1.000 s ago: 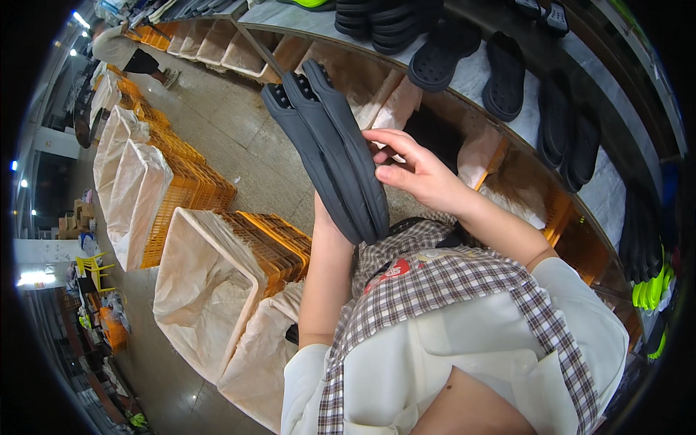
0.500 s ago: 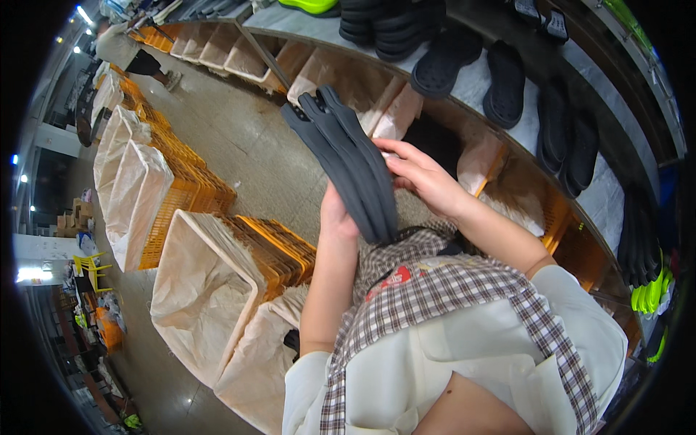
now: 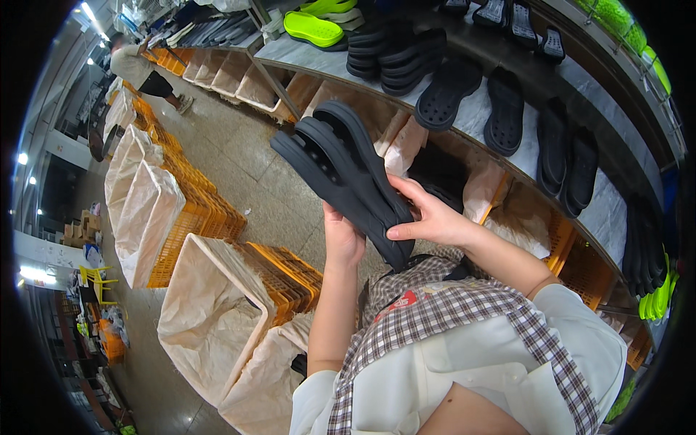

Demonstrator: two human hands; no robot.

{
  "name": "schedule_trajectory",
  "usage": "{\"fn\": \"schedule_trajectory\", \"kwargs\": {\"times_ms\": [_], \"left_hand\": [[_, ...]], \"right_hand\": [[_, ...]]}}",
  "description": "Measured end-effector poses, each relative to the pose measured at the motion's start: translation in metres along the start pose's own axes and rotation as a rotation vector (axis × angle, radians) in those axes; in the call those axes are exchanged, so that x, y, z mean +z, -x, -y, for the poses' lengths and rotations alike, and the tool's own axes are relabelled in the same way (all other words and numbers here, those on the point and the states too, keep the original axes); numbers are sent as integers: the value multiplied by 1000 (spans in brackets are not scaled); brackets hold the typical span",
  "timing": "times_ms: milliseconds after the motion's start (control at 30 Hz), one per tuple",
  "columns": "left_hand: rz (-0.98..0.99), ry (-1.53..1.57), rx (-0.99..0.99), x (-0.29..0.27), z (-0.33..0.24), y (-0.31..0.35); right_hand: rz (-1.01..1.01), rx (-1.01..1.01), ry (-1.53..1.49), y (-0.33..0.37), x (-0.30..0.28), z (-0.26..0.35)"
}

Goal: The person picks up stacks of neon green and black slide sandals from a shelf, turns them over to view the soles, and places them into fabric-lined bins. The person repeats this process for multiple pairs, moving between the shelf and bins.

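Observation:
Between my two hands is a small stack of black foam clogs (image 3: 330, 174), nested together and tilted, their toe ends pointing up and left. My left hand (image 3: 344, 239) is closed on the lower left side of the stack, most of its fingers hidden behind it. On the other side my right hand (image 3: 429, 216) grips the near end, thumb lying across the black foam. Closest to the hands on the bench are a black clog with holes (image 3: 449, 94) and another black clog (image 3: 503, 112).
A curved grey bench (image 3: 603, 225) on the right carries stacked black clogs (image 3: 395, 58) and a lime-green clog (image 3: 313, 27). Cloth-lined orange crates (image 3: 185, 243) stand along the left, with more bins (image 3: 254, 88) under the bench. Another person (image 3: 138, 67) stands far left.
The clogs have turned and fanned apart, showing their holes. My right hand has shifted its grip to the near end, thumb now on top. The view has tilted slightly upward.

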State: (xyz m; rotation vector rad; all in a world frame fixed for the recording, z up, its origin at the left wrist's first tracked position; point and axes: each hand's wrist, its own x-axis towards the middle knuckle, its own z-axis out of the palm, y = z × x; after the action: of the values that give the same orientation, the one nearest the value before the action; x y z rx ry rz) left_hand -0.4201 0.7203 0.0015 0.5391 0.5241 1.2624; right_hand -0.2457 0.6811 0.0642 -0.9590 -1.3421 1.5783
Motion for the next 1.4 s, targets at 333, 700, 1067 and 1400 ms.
{"fn": "schedule_trajectory", "kwargs": {"times_ms": [333,700,1067,1400], "left_hand": [[-4,-95,-139,13,-21,2],[7,-224,8,13,-9,12],[406,890,-241,-6,7,21],[-77,239,-49,19,4,16]], "right_hand": [[-75,-472,775,-18,-32,-15],[-60,-108,-132,-4,-6,-26],[-126,53,-1002,-3,-22,21],[-128,-2,-321,1,-3,-5]]}}
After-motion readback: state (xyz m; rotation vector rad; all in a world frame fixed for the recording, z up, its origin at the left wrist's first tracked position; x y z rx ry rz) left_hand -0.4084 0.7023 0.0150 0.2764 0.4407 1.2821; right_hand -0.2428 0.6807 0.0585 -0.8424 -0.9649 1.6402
